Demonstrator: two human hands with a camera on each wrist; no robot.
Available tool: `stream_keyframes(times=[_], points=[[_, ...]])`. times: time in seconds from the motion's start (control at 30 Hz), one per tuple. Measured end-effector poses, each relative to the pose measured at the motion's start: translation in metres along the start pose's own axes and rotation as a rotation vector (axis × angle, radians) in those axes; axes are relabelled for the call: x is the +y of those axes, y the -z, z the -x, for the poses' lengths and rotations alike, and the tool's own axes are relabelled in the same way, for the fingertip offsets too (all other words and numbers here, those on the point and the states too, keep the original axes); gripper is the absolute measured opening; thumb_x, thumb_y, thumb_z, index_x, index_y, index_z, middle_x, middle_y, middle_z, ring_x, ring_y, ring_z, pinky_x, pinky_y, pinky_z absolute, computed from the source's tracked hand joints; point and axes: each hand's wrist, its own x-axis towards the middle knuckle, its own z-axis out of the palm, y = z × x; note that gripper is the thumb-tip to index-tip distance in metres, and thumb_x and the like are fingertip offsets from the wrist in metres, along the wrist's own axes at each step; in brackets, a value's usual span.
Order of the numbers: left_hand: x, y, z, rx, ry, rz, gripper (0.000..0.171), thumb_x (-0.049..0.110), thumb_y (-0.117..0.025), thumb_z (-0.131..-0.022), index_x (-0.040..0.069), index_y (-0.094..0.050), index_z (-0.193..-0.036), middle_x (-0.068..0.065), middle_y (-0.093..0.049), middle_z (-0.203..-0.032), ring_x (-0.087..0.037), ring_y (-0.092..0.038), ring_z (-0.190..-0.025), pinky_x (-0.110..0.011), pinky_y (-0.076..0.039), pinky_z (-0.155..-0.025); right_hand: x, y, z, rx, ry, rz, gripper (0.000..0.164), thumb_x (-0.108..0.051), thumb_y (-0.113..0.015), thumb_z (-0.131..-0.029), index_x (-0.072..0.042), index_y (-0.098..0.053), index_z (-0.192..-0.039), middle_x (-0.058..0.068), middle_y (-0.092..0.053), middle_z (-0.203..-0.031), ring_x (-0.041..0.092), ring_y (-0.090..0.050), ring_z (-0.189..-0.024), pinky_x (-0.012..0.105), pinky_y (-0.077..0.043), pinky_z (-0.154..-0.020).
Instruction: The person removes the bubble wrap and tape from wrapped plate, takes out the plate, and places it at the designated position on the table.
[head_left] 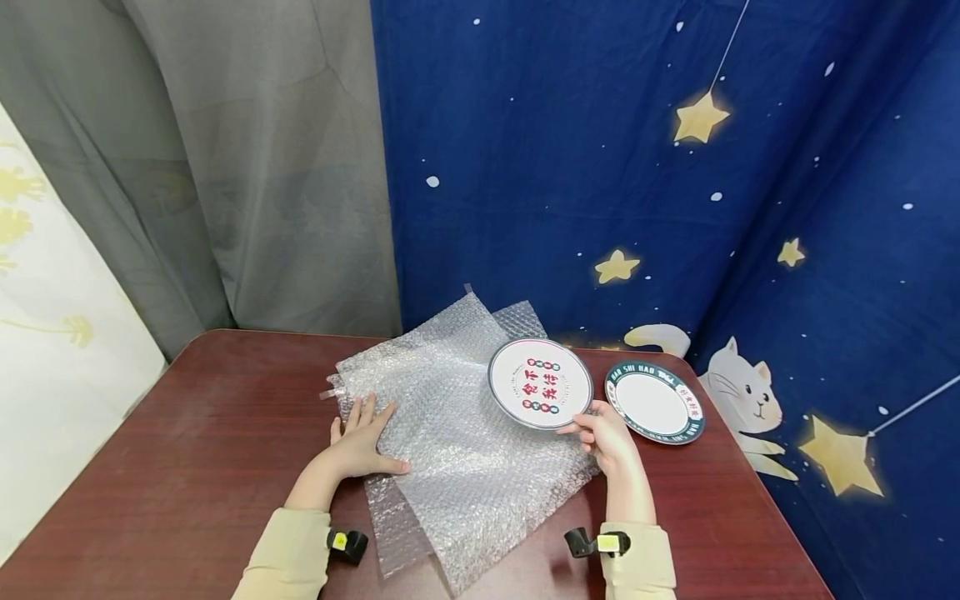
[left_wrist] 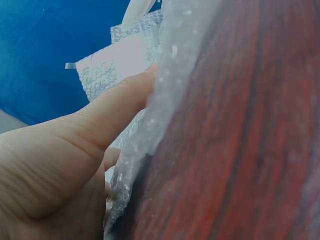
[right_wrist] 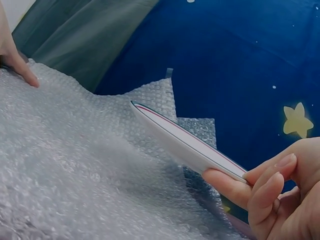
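My right hand [head_left: 609, 435] pinches the near right rim of a white plate [head_left: 540, 383] with red and green lettering. In the right wrist view the plate [right_wrist: 187, 142] shows almost edge-on, tilted above the bubble wrap [right_wrist: 90, 165], the thumb on one face and fingers under the other. My left hand [head_left: 362, 442] rests with spread fingers on the left side of the bubble wrap [head_left: 457, 442]. The left wrist view shows the left thumb [left_wrist: 120, 107] lying against the wrap's edge. A second plate [head_left: 654, 402], green-rimmed, lies on the table right of my right hand.
The bubble wrap lies in overlapping sheets on a reddish-brown wooden table [head_left: 195, 467]. Behind the table hang a grey curtain [head_left: 300, 167] and a blue star-patterned curtain [head_left: 525, 167]. The second plate sits near the table's right edge.
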Motion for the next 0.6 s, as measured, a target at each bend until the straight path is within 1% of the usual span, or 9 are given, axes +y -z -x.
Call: stream_keyframes(times=[0.13,0.23,0.5,0.6], points=[[0.000,0.001,0.000,-0.003,0.000,0.001,0.116,0.058,-0.079,-0.069,0.006,-0.019,-0.153,-0.028,0.007,-0.155,-0.046,0.014,-0.139,-0.069,0.009,-0.101,-0.001,0.004,0.001,0.011,-0.003,-0.002,0.034,0.001,-0.043,-0.098,0.006,-0.032,-0.129,0.015,-0.070,-0.078,0.001,-0.031,-0.042,0.014,-0.030,-0.041],[0.000,0.001,0.000,-0.003,-0.006,0.009,0.116,0.057,-0.079,-0.069,0.006,-0.019,-0.153,-0.028,0.007,-0.154,-0.046,0.014,-0.139,-0.069,0.009,-0.101,-0.001,0.006,0.001,0.023,-0.002,-0.008,0.036,0.002,-0.043,-0.098,0.007,-0.031,-0.131,0.015,-0.070,-0.078,0.000,-0.031,-0.042,0.014,-0.030,-0.042],[-0.001,-0.001,-0.001,-0.011,-0.006,-0.001,0.115,0.058,-0.078,-0.069,0.008,-0.018,-0.154,-0.027,0.008,-0.155,-0.044,0.015,-0.139,-0.067,0.010,-0.101,0.000,0.015,0.000,0.050,-0.011,-0.040,0.020,0.000,-0.044,-0.098,0.002,-0.036,-0.116,0.014,-0.070,-0.078,0.001,-0.031,-0.042,0.015,-0.030,-0.043],[0.000,0.000,0.000,-0.007,-0.007,0.004,0.115,0.057,-0.079,-0.069,0.007,-0.018,-0.154,-0.028,0.008,-0.155,-0.045,0.014,-0.139,-0.068,0.010,-0.101,0.000,0.018,0.001,0.051,-0.010,-0.043,0.019,0.000,-0.043,-0.098,0.001,-0.036,-0.115,0.013,-0.070,-0.079,0.001,-0.031,-0.043,0.016,-0.029,-0.044]])
